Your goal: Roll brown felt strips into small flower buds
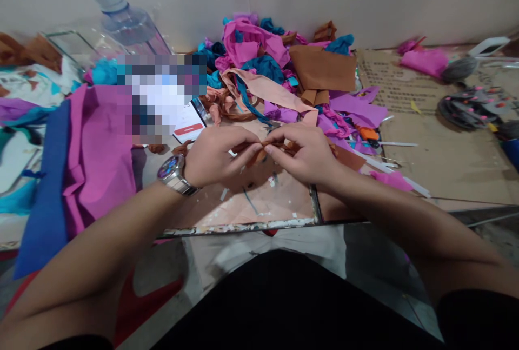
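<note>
Over the near part of the table, both hands meet at a twisted strip of brown crepe paper [288, 147]. My left hand [221, 155], with a metal-banded watch [175, 173] on its wrist, pinches the strip between thumb and fingertips. From the other side my right hand [306, 151] pinches it close by, the fingertips of the two hands almost touching. Part of the strip is hidden inside the fingers. Just behind my left hand lies a lit phone [190, 123], partly blurred out.
A heap of crumpled pink, blue and brown paper [259, 68] fills the back. Large pink sheets [105, 160] and a blue sheet [48, 187] overhang the front edge at left. A clear bottle [132, 28] stands behind them. Cardboard [425, 171] covers the right side.
</note>
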Demonstrator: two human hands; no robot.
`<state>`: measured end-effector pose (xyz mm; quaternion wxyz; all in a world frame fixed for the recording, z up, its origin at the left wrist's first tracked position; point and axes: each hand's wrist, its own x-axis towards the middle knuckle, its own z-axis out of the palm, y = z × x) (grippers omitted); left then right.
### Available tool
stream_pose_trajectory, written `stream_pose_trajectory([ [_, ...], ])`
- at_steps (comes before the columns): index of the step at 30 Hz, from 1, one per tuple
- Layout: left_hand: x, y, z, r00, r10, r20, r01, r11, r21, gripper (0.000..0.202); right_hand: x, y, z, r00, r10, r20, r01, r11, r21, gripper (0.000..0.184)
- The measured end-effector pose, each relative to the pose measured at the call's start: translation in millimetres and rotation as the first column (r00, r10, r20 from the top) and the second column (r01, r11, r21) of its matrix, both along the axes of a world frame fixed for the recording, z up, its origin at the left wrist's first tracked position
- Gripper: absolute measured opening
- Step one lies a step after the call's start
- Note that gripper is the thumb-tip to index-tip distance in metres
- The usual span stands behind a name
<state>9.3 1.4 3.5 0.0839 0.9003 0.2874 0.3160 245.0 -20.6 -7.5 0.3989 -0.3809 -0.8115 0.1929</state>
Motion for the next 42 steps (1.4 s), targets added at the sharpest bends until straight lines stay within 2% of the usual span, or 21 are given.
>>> stream_pose_trajectory([
  [4,0.9,-2.4,0.8,0.999,0.004,0.054,0.003,0.991,-0.134,0.021,-0.1,-0.8,0.4,1.0,0.009,-0.014,-0.009,1.0,-0.014,0.013],
  [7,1.2,-3.1,1.1,0.994,0.003,0.111,0.027,0.964,-0.266,0.021,-0.1,-1.9,0.7,1.0,0.016,-0.018,-0.017,0.999,-0.034,0.013],
  [9,1.2,-3.2,1.4,0.991,0.01,0.133,0.032,0.951,-0.307,0.021,0.2,-2.5,1.0,0.999,0.016,-0.031,-0.018,0.999,-0.048,0.014],
  [15,0.9,-3.4,3.5,0.997,0.016,0.081,-0.001,0.983,-0.183,0.018,0.2,-1.6,0.3,0.996,0.023,-0.083,-0.032,0.993,-0.117,0.014],
  [17,1.1,-3.9,4.2,0.997,0.003,0.077,0.011,0.983,-0.183,0.019,-0.2,-0.9,-0.4,0.995,0.023,-0.101,-0.035,0.993,-0.116,0.014],
  [19,1.5,-4.6,4.7,0.995,-0.014,0.098,0.038,0.967,-0.252,0.022,-0.3,-0.5,-0.5,0.995,0.018,-0.096,-0.028,0.995,-0.099,0.013],
  [22,2.4,-4.8,4.8,0.989,-0.024,0.143,0.081,0.91,-0.407,0.031,0.1,-0.4,0.2,0.999,0.008,-0.045,-0.009,0.999,-0.033,0.011],
  [25,2.6,-4.0,4.4,0.986,-0.027,0.166,0.108,0.86,-0.498,0.039,0.6,-0.9,1.0,1.0,0.001,0.012,-0.001,0.999,0.042,0.011],
  [28,2.2,-3.4,4.4,0.985,-0.032,0.169,0.121,0.829,-0.547,0.044,0.6,-1.7,0.8,1.0,0.006,0.025,-0.007,0.998,0.069,0.013],
  [34,1.7,-2.0,2.2,0.987,-0.025,0.158,0.11,0.822,-0.559,0.048,0.4,-1.3,-1.0,1.0,0.015,0.018,-0.016,0.997,0.081,0.011],
  [36,1.7,-0.7,0.2,0.972,-0.031,0.233,0.173,0.764,-0.622,0.051,0.3,-1.1,-0.9,1.0,0.001,0.007,-0.002,0.997,0.08,0.01],
  [38,2.0,0.3,-0.8,0.948,-0.029,0.318,0.265,0.626,-0.734,0.054,0.0,-1.2,-0.6,1.0,-0.009,0.0,0.009,0.997,0.08,0.01],
  [40,2.4,0.6,0.0,0.941,-0.019,0.338,0.305,0.482,-0.822,0.052,-0.2,-1.4,-0.3,1.0,-0.006,0.012,0.005,0.996,0.084,0.01],
  [41,2.7,0.6,1.0,0.946,-0.012,0.325,0.296,0.444,-0.846,0.05,-0.2,-1.5,-0.3,1.0,-0.005,0.019,0.003,0.996,0.086,0.01],
  [42,3.1,0.4,2.2,0.952,-0.007,0.305,0.279,0.429,-0.859,0.047,-0.2,-1.6,-0.4,1.0,-0.003,0.023,0.0,0.996,0.088,0.01],
])
